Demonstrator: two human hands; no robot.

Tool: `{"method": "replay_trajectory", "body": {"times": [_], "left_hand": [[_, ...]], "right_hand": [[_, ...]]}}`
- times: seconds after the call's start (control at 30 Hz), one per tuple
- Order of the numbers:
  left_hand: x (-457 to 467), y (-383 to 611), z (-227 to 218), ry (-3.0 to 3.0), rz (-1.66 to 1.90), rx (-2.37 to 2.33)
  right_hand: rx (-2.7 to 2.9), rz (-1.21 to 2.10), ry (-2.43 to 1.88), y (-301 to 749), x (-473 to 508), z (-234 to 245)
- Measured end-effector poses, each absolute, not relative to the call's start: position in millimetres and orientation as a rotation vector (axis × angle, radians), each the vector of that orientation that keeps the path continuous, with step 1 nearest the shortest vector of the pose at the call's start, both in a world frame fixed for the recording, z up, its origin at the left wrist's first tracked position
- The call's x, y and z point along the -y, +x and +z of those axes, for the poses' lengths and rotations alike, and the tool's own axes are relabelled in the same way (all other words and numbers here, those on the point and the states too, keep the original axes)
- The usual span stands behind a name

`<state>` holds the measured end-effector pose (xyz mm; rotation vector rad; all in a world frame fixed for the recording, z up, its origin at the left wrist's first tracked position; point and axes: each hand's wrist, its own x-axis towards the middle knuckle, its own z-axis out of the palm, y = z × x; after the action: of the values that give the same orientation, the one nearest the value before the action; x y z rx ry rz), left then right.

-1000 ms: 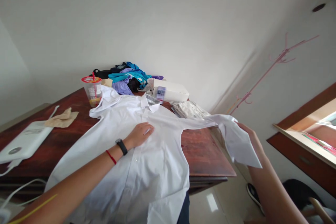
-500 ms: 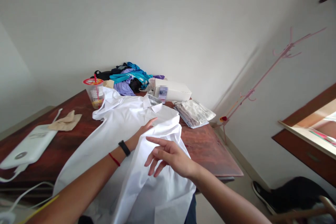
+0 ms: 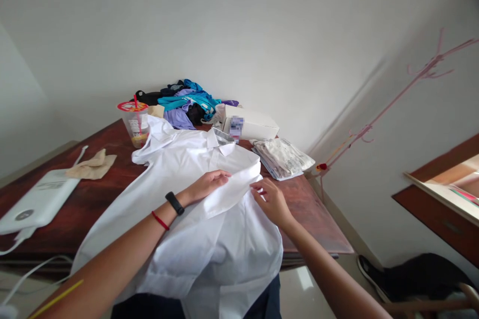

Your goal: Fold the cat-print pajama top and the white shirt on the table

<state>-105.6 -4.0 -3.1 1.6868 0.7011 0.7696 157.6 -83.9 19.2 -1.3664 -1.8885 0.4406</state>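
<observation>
A white collared shirt (image 3: pixel 179 169) lies spread over the table, its lower part hanging past the front edge. My left hand (image 3: pixel 205 185) rests on the shirt's middle with its fingers stretched out, beside the sleeve (image 3: pixel 230 194), which lies folded across the front. At the sleeve's right side, my right hand (image 3: pixel 272 203) is closed, its thumb and forefinger pinching the edge of the white cloth. The shirt's collar (image 3: pixel 221 143) points to the back of the table.
On the dark wooden table (image 3: pixel 310 219) are a lidded plastic cup (image 3: pixel 135 127), a white power bank (image 3: pixel 41 202), a brown napkin (image 3: pixel 93 165), a heap of clothes (image 3: pixel 187 104), a white box (image 3: pixel 258 123) and folded clothes (image 3: pixel 282 157). A pink coat rack (image 3: pixel 392 94) stands right.
My right hand has moved right from above the sleeve to its edge and closed on the cloth. The sleeve now lies folded across the shirt, no longer stretching down to the front.
</observation>
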Motion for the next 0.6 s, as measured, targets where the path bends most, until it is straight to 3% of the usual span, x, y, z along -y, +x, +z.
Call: {"method": "replay_trajectory", "body": {"times": [0.17, 0.6], "left_hand": [[4, -108, -2, 1.751, 0.642, -0.665], [5, -109, -2, 1.739, 0.537, -0.706]], "right_hand": [[1.993, 0.164, -1.406, 173, 74, 1], [1.787, 0.248, -1.426, 188, 34, -19]]}}
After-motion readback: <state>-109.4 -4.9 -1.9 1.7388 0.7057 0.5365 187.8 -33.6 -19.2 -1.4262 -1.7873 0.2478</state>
